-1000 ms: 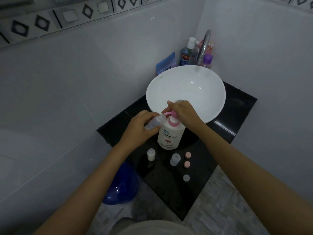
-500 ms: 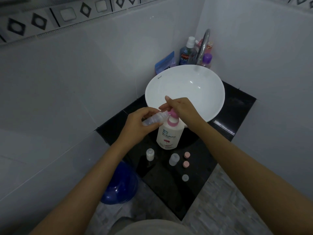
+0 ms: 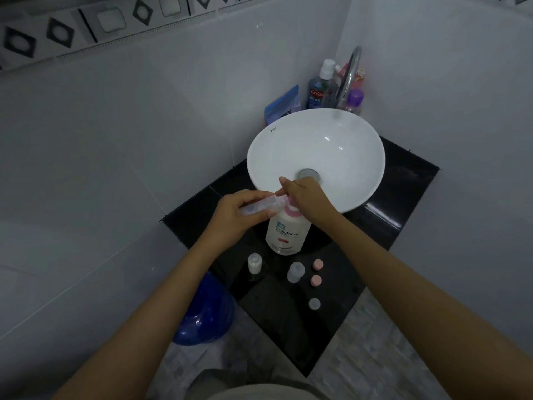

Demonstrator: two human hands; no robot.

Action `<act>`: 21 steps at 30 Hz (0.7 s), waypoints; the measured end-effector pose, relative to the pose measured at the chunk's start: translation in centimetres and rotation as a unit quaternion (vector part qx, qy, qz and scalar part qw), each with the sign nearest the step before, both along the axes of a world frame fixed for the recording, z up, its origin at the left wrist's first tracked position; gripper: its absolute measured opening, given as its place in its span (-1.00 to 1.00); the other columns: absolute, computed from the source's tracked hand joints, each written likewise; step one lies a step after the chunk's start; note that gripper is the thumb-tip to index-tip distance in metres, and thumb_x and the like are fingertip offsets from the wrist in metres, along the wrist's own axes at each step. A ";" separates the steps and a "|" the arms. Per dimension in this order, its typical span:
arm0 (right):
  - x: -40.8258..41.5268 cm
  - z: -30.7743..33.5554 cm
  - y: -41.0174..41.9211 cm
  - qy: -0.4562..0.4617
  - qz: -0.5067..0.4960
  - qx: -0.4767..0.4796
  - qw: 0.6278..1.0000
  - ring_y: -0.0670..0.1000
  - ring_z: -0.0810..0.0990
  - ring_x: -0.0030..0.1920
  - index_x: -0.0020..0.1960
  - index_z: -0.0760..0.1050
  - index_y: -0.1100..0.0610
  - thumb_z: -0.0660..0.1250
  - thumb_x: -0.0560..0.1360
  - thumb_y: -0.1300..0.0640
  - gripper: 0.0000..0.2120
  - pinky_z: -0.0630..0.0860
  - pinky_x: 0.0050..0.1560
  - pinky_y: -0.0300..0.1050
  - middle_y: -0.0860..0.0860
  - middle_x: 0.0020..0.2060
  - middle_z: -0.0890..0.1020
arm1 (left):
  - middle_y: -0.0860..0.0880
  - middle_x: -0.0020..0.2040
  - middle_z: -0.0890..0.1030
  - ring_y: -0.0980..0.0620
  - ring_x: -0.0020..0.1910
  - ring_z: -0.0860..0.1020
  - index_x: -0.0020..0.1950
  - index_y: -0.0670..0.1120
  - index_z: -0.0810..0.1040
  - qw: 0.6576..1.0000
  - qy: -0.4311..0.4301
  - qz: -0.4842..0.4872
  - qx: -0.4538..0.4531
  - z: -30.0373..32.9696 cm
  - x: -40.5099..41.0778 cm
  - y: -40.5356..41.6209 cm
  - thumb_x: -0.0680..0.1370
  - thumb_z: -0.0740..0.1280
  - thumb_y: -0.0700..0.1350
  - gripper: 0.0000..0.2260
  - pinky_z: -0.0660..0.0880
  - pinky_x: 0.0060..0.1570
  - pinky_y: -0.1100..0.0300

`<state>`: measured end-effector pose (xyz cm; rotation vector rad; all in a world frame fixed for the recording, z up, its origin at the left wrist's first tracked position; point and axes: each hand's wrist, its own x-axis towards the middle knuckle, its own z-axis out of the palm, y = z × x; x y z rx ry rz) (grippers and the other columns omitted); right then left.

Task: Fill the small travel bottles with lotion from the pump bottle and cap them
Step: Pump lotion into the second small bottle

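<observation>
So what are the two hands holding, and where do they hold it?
The left hand holds a small clear travel bottle around its body, tipped sideways. The right hand rests on the pump bottle at its pink pump top.

A clear travel bottle (image 3: 261, 207) was held tilted at the white pump bottle's (image 3: 287, 232) pink pump, while two small bottles (image 3: 254, 263) (image 3: 295, 272) and three caps (image 3: 317, 264) (image 3: 316, 280) (image 3: 314, 304) stood below.

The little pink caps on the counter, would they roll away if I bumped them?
Probably not far: both pink caps lie flat on the black counter. They look small and light, so a bump would likely slide them.
</observation>
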<state>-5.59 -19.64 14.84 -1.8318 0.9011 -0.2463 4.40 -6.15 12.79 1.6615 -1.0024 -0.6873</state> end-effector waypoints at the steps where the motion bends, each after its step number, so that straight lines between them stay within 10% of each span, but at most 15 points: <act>1: 0.1 0.1 -0.2 -0.008 -0.002 -0.007 1.000 -0.01 0.57 -0.19 -0.03 0.64 0.28 0.14 0.60 0.04 -0.62 0.46 0.00 -0.17 0.17 -0.19 0.63 | 0.02 0.05 0.62 0.30 0.00 0.56 0.20 -0.12 0.56 1.000 0.003 0.002 -0.005 0.1 0.0 0.0 0.44 0.43 -0.15 -0.66 0.46 -0.07 0.51; 10: 0.1 -0.4 -0.1 -0.057 -0.011 -0.014 0.998 0.13 0.61 -0.02 -0.05 0.65 0.27 0.11 0.61 0.07 -0.60 0.46 0.16 -0.06 0.22 -0.11 0.68 | 0.08 0.02 0.61 0.35 -0.01 0.56 0.21 -0.13 0.55 1.000 0.015 0.002 -0.003 0.8 0.1 0.0 0.44 0.42 -0.17 -0.66 0.46 -0.09 0.52; 16: -0.2 -0.8 -0.2 -0.029 0.018 -0.025 0.999 0.05 0.56 -0.24 -0.04 0.63 0.31 0.12 0.61 0.04 -0.58 0.45 -0.10 -0.14 0.34 -0.15 0.64 | 0.13 0.04 0.62 0.31 0.03 0.57 0.20 -0.07 0.56 0.999 0.035 -0.007 0.023 0.4 -0.1 0.1 0.45 0.42 -0.14 -0.68 0.47 -0.10 0.49; 21: -0.3 -0.1 -0.6 -0.047 0.037 -0.060 0.996 0.06 0.61 -0.01 -0.01 0.65 0.22 0.09 0.61 0.03 -0.59 0.45 0.18 -0.10 0.18 -0.06 0.69 | 0.17 0.01 0.61 0.35 0.00 0.57 0.20 -0.09 0.56 0.999 0.039 -0.006 0.010 1.3 -0.2 0.2 0.46 0.40 -0.14 -0.69 0.46 -0.12 0.53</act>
